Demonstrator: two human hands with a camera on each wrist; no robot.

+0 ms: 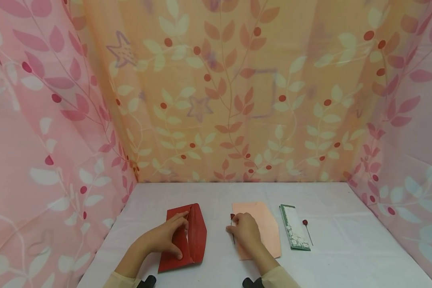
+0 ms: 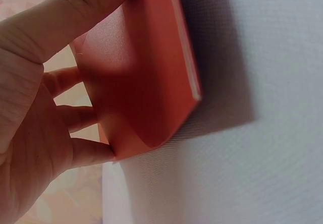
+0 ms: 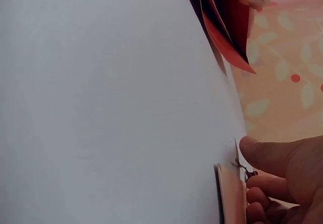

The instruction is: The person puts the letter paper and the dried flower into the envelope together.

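One red flower (image 1: pixel 232 216) partly hidden behind right grip (image 1: pixel 247 231); contact unclear.

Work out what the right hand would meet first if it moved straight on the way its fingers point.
The right hand would most likely meet the dark red flower first; it lies right at its fingertips, beside the pink envelope. Whether finger and flower touch is hard to tell.
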